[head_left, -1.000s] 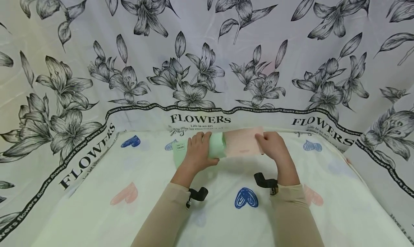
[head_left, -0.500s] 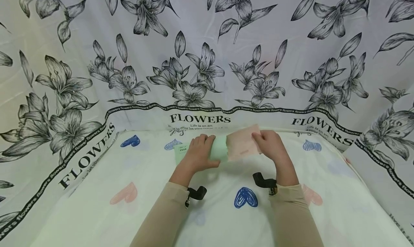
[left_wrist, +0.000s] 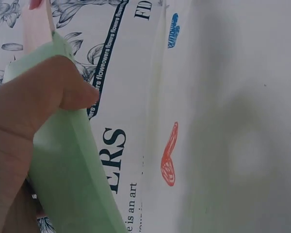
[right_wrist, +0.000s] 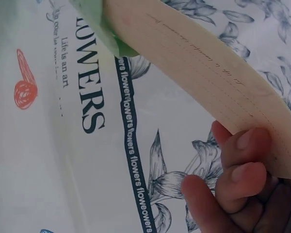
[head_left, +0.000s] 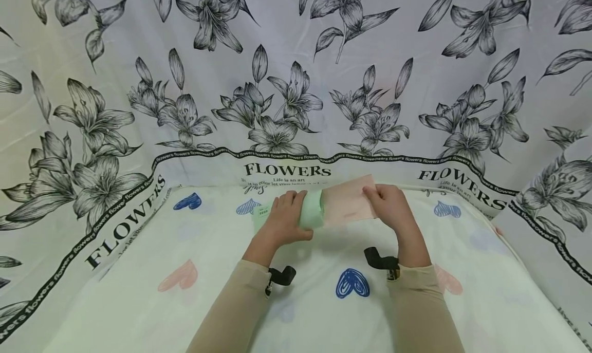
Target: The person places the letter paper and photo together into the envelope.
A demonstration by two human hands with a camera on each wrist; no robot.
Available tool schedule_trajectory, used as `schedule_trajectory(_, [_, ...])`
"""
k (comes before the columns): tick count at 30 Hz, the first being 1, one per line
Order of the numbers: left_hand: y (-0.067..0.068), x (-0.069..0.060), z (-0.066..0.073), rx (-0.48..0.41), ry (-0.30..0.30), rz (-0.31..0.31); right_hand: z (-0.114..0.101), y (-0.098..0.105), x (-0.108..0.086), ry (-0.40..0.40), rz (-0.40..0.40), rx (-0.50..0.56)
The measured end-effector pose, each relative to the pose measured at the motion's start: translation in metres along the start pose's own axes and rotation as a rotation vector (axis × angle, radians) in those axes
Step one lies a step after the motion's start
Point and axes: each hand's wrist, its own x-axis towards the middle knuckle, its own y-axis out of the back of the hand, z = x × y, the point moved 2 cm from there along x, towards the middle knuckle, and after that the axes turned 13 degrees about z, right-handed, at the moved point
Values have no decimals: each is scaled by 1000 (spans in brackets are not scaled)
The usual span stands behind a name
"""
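We see a white curtain (head_left: 379, 50) printed with black flowers standing behind the work and coming forward along both sides. Two black wrist mounts (head_left: 282, 276) jut inward from the beige sleeves (head_left: 418, 307), into the space between the forearms. Below spreads a heart-printed cloth (head_left: 314, 322); its far edge runs close behind the papers, while its wide near part stretches between and outside the forearms, a dark blue heart (head_left: 352, 283) among its prints. We find the left grip (head_left: 283, 219) curled over the bent green paper (head_left: 312, 211), thumb on the near side, a small label showing beyond the fingers. The right grip (head_left: 390, 205) pinches the right end of the pink sheet (head_left: 349, 200), which spans the gap and meets the green paper's curved edge; we cannot tell how far inside it reaches.
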Motion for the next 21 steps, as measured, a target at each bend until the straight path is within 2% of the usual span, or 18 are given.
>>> schedule_trajectory(5, [1, -1, -1, -14, 52, -4, -2, 2, -2, 17, 107, 2])
schedule_trajectory(8, [3, -2, -1, -31, 72, 5, -4, 0, -2, 34, 127, 5])
schedule_trajectory(15, [2, -3, -1, -31, 95, -33, -3, -6, -3, 90, 48, -45])
schedule_trajectory(21, [1, -3, -1, -22, 87, -23, -3, -6, -3, 43, -10, -56])
